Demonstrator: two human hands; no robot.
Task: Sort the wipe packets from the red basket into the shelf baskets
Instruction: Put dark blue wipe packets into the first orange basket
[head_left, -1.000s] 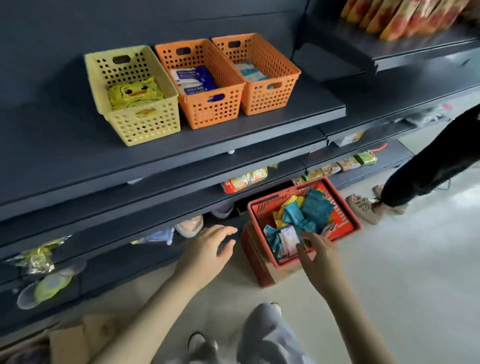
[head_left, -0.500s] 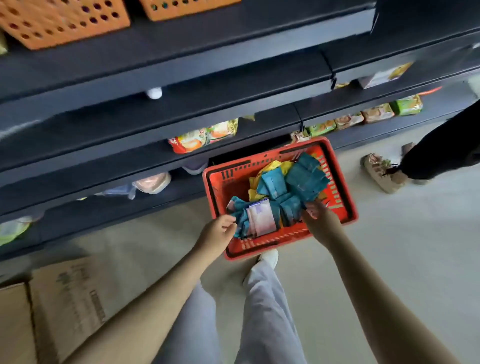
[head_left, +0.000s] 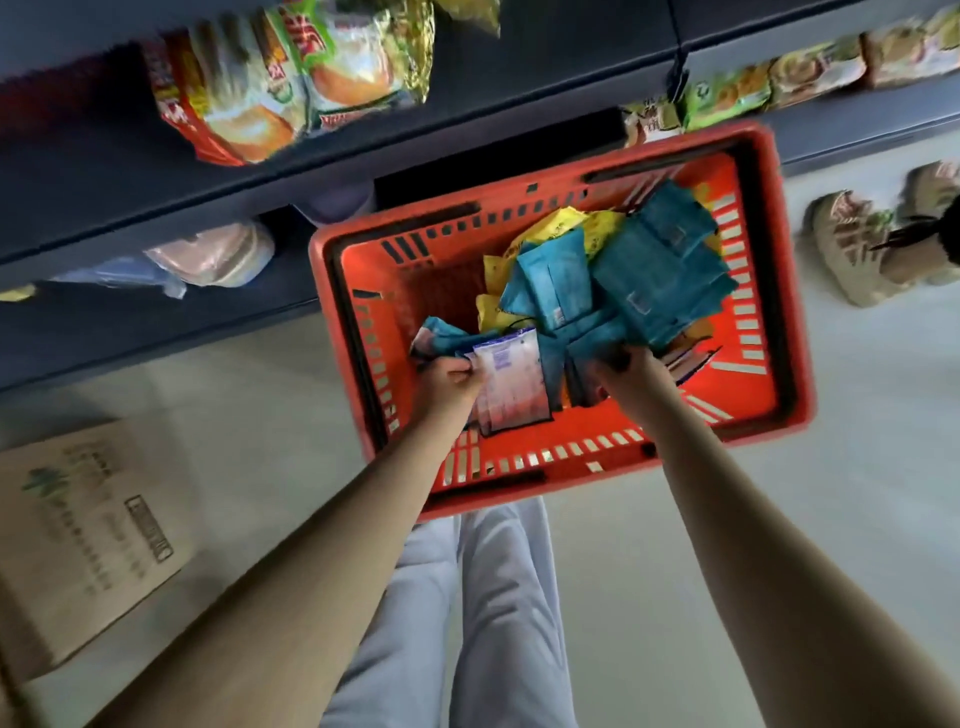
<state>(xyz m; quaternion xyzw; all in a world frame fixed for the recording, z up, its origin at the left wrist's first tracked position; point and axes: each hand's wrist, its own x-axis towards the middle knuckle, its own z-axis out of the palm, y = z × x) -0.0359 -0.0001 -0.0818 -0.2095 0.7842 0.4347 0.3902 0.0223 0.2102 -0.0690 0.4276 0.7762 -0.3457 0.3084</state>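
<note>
Pale floor (head_left: 857, 519) below dark shelves (head_left: 545, 67); we see both hands inside the red basket (head_left: 737, 434).
From the head view, the left hand (head_left: 449, 382) has its fingers curled around a white and pink packet (head_left: 511, 384) at the near side of the basket. The right hand (head_left: 631, 376) reaches down among the teal packets (head_left: 660, 280). Its fingers are bent and partly hidden, so we cannot tell if they grip one. Yellow packets (head_left: 550, 228) lie under the teal ones. A cardboard box (head_left: 88, 530) sits on the floor at the left, and snack bags (head_left: 291, 78) lie on the shelf above.
</note>
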